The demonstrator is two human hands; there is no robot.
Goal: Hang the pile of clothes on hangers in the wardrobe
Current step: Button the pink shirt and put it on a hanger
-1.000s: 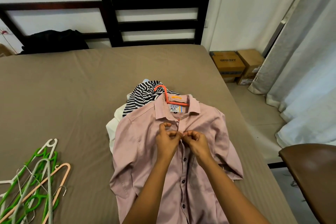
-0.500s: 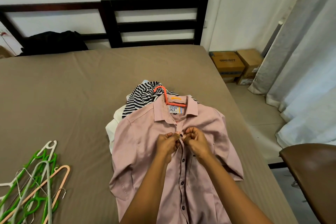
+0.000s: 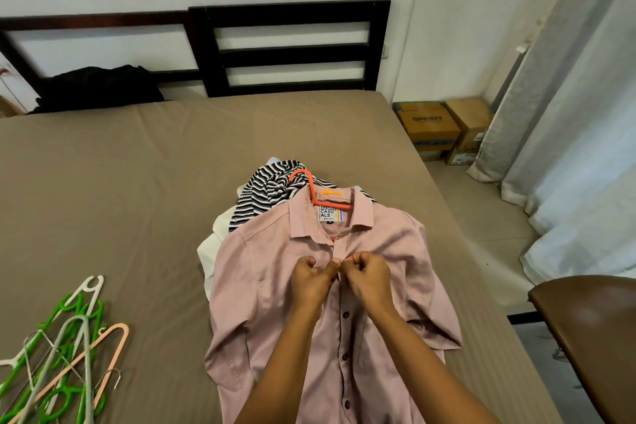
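Pink shirt [image 3: 275, 286] flat on bed [image 3: 120, 182]; left grip [image 3: 311, 280], right grip [image 3: 368, 274] both pinch placket below collar.

Left of pink shirt [image 3: 268, 303] the bed [image 3: 137, 200] is open. hanger pile [image 3: 62, 361] blocks near-left corner, brown chair [image 3: 592, 337] crowds right edge, clothes pile [image 3: 272, 189] sits behind collar.

Status: pink shirt [image 3: 275, 286] flat on bed [image 3: 137, 182], face up, collar at 12 o'clock, lower buttons done, top probably open. orange hanger [image 3: 311, 188] in collar, hook at 11. Underneath at 10–11: striped top [image 3: 265, 193], white garment [image 3: 210, 251]. loose hangers [image 3: 69, 337] heaped at 8.
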